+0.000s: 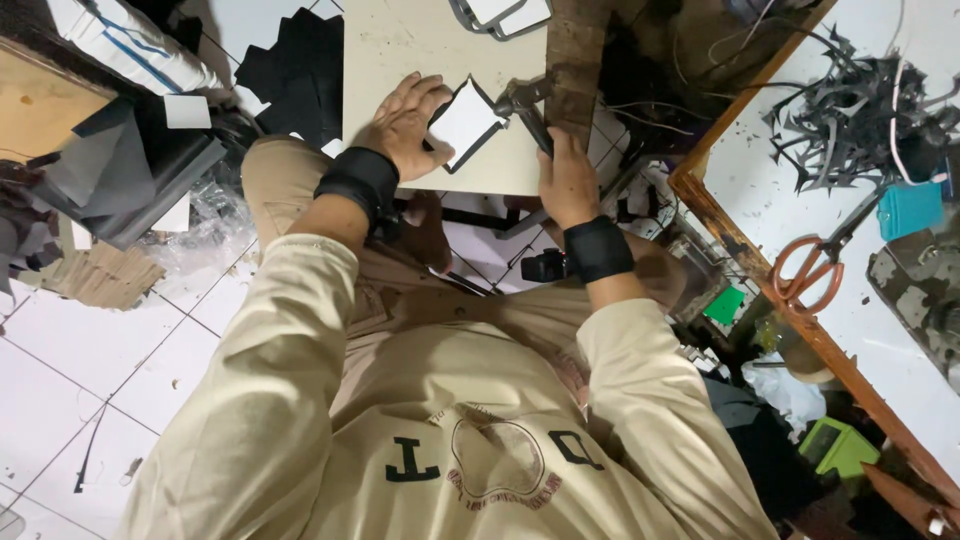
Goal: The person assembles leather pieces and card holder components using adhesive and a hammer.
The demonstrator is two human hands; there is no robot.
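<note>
I am pressing my left hand point(405, 122) flat, fingers spread, on a white square card backed by thin black sheet point(464, 124), lying on the pale cream table point(400, 50). My right hand point(563, 180) is gripping a dark metal hammer point(528, 105) just beside it. The piece looks light, thin and bendable, so I judge it best pinned flat near its edge.

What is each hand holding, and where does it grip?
The right hand grips a hammer by its handle. The left hand presses flat on a white piece with black edging, at its left edge.
</note>
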